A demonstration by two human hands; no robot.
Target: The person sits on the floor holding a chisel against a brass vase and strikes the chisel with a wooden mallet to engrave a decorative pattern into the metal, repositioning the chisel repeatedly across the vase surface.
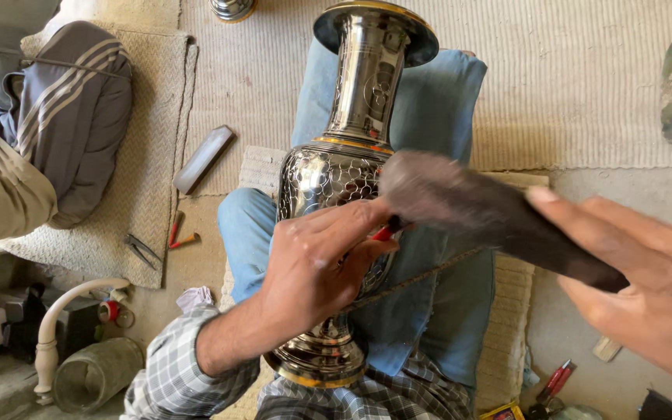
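- Vase [341,179]: tall, polished metal with gold bands and engraved scale pattern, lying lengthwise across the person's jeans-clad lap [429,109], mouth away from the camera, foot near the checked shirt.
- Mallet [476,214]: dark, blurred wooden block, raised just above the vase's shoulder, its head close to the left fingertips.
- Right hand [647,280]: fingers wrapped around the mallet's handle end, thumb on top; closed firmly on it.
- Left hand [316,264]: resting on the vase's belly, fingers pressed together and pinching a small red-handled tool [386,232] whose tip meets the metal.
- Mat [149,155]: woven, on the floor at left, under another person's striped trouser leg [71,101].
- Flat grey bar [204,159]: lying at the mat's edge.
- Pliers [143,250]: on the mat, beside two small orange-handled tools [179,233].
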